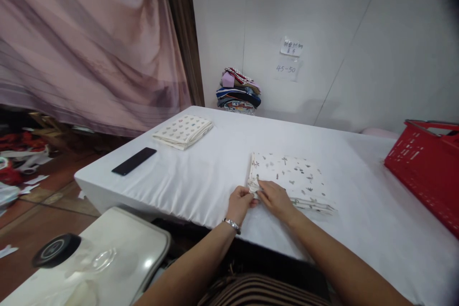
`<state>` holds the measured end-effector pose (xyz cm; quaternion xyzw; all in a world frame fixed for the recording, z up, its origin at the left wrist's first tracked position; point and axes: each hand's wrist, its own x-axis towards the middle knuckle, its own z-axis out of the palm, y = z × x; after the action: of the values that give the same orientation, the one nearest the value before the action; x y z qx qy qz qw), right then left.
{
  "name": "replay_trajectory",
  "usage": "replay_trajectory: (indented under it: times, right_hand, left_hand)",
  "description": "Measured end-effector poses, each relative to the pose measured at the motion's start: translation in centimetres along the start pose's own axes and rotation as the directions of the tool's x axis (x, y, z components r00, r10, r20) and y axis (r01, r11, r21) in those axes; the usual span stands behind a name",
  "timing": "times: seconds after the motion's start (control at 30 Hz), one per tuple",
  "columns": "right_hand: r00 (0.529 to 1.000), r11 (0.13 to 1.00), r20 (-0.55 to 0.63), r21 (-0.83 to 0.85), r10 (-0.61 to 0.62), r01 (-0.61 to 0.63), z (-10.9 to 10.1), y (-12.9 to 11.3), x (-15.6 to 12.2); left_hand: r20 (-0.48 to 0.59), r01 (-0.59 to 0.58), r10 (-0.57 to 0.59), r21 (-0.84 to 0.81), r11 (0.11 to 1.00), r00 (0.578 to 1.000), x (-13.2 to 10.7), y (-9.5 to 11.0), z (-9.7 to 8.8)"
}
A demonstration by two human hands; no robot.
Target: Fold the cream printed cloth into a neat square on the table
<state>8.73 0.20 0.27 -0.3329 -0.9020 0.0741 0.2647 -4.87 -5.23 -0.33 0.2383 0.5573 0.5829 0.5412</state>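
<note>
A folded white cloth [287, 177] with a scattered small print lies on the white-covered table [222, 153] in front of me. My left hand [239, 201], with a bracelet at the wrist, pinches the cloth's near left corner. Beside it, my right hand [276, 197] is closed on the same corner, its fingers on the folded edge. The fingertips of both hands almost meet there. Further left on the table rests a second folded cloth [184, 130], cream with small heart-like motifs.
A dark phone-like slab [134, 160] lies near the table's left edge. At the right stands a red plastic basket [426, 167]. Stacked fabrics [238, 91] sit behind the table's far edge. A white surface with a black round object [56, 249] is at lower left.
</note>
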Motion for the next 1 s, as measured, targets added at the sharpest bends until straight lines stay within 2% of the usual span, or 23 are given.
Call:
replay_trajectory:
  times: [0.1,0.2,0.47,0.83,1.0]
  right_hand:
    - [0.996,0.999,-0.08,0.009,0.036,-0.035,0.51,0.16,-0.12]
    - [0.993,0.999,-0.107,-0.01,0.051,-0.052,0.83,0.14,-0.28]
    - [0.997,0.995,-0.018,-0.061,-0.079,0.078,0.4,0.04,-0.63]
    - [0.999,0.999,0.02,-0.011,0.04,-0.04,0.44,0.26,-0.24]
    - [0.998,0.999,0.056,-0.051,0.008,-0.005,0.28,0.21,-0.16]
  left_hand:
    - [-0.005,0.021,-0.021,-0.008,1.0,1.0,-0.07,0.14,-0.06]
    - [0.0,0.028,-0.028,-0.019,0.999,1.0,-0.05,0.1,-0.08]
    - [0.085,-0.011,0.016,-0.067,0.998,0.996,0.18,-0.47,-0.54]
    - [0.09,-0.041,0.046,-0.052,0.998,0.995,0.28,-0.8,-0.72]
    - [0.062,-0.045,0.047,-0.033,0.998,0.997,0.2,-0.68,-0.54]
